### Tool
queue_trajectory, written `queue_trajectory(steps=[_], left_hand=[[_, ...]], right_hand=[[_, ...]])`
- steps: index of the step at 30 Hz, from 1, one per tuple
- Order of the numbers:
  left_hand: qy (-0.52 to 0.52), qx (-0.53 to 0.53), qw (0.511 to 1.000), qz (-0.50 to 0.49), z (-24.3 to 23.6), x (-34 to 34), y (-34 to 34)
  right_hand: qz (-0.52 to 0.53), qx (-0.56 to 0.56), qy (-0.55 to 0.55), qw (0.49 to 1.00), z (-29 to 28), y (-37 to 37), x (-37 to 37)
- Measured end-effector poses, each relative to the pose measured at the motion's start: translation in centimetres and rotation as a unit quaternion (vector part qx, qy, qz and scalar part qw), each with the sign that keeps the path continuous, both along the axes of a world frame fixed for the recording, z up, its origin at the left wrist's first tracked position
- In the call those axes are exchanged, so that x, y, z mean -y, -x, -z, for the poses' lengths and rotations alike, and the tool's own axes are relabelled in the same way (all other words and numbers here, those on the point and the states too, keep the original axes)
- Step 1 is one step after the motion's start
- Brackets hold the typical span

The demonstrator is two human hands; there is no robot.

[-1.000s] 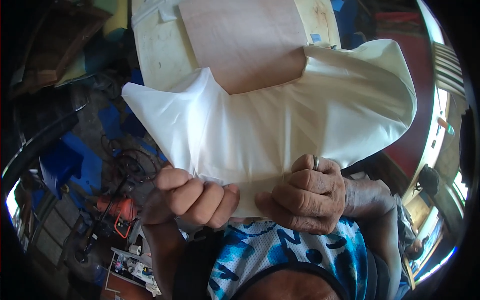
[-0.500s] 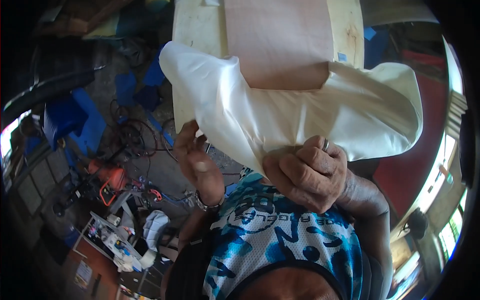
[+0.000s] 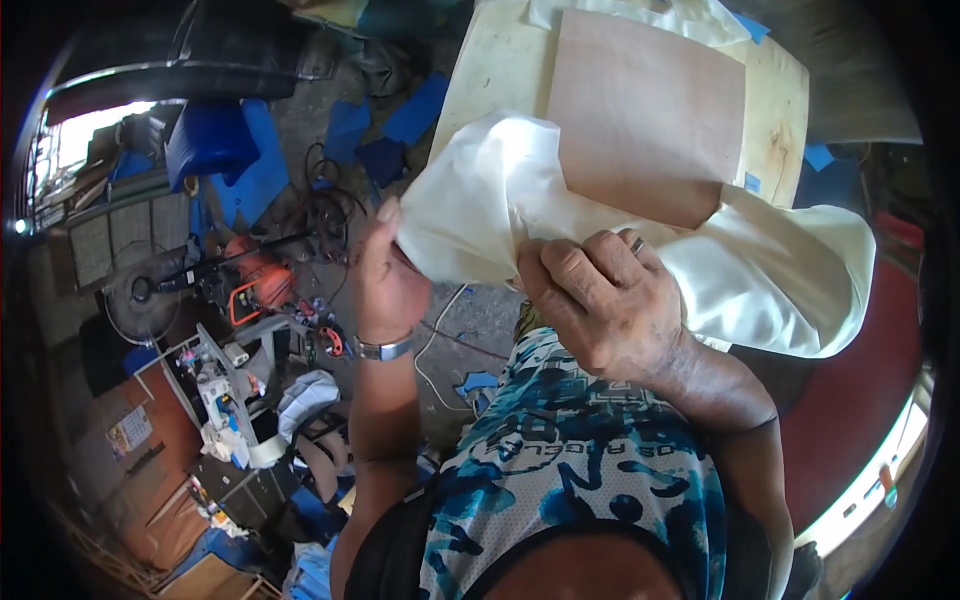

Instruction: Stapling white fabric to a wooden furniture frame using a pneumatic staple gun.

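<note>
Floor (image 3: 475, 332): grey, below both hands, with blue scraps (image 3: 415, 110) lying beyond the left one.
Shirt (image 3: 590, 480): closer to the body than the hands, blue and white, dark printed lettering across the chest.
Printed sheet (image 3: 130, 430): well out to the left of the left hand, its print too small to make out.
Sticker (image 3: 752, 182): small and blue, on the board (image 3: 480, 100) beyond the right hand.
Blue moulded thing (image 3: 210, 145): beyond and well left of the left hand; cannot tell whether it is a container.
White cloth (image 3: 470, 200): at the board's near end, reaching past the right hand on its right, meeting the pinkish panel (image 3: 650, 110).
Right hand (image 3: 605, 300): clenched on a gathered fold of the cloth, ring on one finger.
Left hand (image 3: 390, 285): at the cloth's left edge, fingers partly hidden; cannot tell whether it grasps.
</note>
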State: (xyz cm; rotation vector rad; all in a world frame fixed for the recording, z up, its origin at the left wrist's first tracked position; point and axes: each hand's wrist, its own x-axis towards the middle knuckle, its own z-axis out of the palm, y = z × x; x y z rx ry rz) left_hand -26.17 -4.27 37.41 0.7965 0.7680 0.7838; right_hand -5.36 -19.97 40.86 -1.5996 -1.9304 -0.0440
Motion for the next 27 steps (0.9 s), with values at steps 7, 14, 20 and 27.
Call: queue_trajectory(steps=[7,14,20,27], left_hand=[[0.181,-0.06,0.943,0.272,0.3,-1.7,-1.7],[0.174,0.075,0.922,0.337,4.9,-2.0,-0.5],[0.14,-0.026,0.874,0.465,5.7,-4.0,2.2],[-0.326,-0.087,0.782,0.525,-2.5,-2.9,-1.9]], right_hand=[[0.035,0.021,0.005,0.999,0.4,-0.9,0.9],[0.227,-0.055,0.025,0.972,2.1,1.0,4.6],[0.324,-0.095,0.001,0.941,1.5,4.7,6.3],[0.344,0.013,0.091,0.935,3.8,6.5,7.9]])
